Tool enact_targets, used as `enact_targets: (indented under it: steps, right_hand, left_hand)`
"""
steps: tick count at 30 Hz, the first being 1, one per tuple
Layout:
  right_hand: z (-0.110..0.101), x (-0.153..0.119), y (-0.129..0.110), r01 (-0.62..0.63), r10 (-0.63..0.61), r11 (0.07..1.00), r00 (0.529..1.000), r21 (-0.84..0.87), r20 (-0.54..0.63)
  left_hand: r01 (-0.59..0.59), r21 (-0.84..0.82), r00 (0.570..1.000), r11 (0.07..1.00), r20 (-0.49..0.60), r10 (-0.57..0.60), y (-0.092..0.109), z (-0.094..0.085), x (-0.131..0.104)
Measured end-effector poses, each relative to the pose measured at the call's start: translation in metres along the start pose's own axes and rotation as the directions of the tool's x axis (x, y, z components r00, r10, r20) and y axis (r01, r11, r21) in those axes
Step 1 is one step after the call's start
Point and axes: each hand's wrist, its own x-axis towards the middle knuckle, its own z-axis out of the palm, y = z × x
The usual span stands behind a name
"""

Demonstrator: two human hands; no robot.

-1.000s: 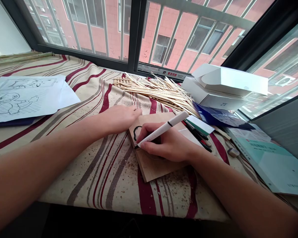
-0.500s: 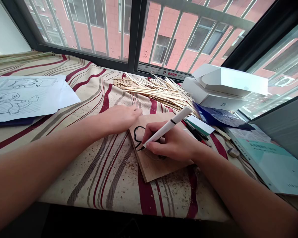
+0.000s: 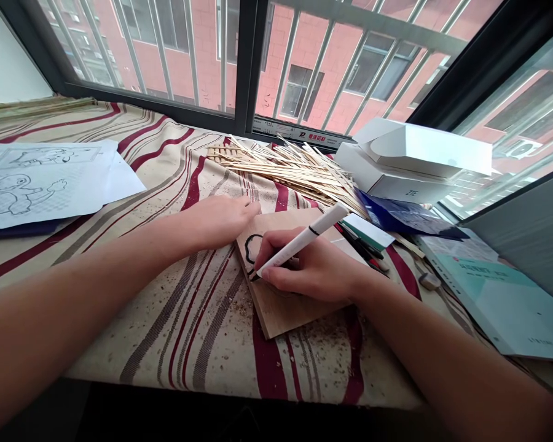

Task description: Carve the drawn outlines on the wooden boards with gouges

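My right hand (image 3: 313,267) is closed round a white marker pen (image 3: 299,241) with a black band. Its tip touches a square wooden board (image 3: 283,319) near the left edge. Thick black curved lines (image 3: 250,248) show on the board, partly covered by my right hand and the pen. My left hand (image 3: 223,218) lies flat, palm down, at the board's far left corner, with its fingers stretched out. It holds nothing that I can see.
Thin wooden sticks (image 3: 286,169) lie in a heap by the window. White boxes (image 3: 410,162), a blue plastic sleeve (image 3: 396,215), pens (image 3: 362,242) and a green-and-white book (image 3: 511,294) are on the right. Papers with line drawings (image 3: 37,178) lie left on the striped cloth (image 3: 166,331).
My right hand has moved the pen tip a little left across the board, toward its left edge. My left hand stays at the corner. The whole view has shifted slightly.
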Motion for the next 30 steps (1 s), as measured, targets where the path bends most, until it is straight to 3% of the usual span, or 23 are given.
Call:
enact_targets:
  steps: [5, 30]
  right_hand:
    - [-0.0053, -0.0014, -0.0015, -0.071, 0.071, 0.997, 0.997, -0.031, -0.013]
    - [-0.003, -0.0011, 0.0022, -0.005, 0.005, 1.0, 1.0, -0.018, 0.014]
  left_hand:
    - [0.002, 0.014, 1.0, 1.0, -0.001, -0.002, 0.0001, -0.0008, -0.0003]
    - [-0.013, 0.002, 1.0, 1.0, -0.011, 0.013, -0.0009, 0.0013, -0.0001]
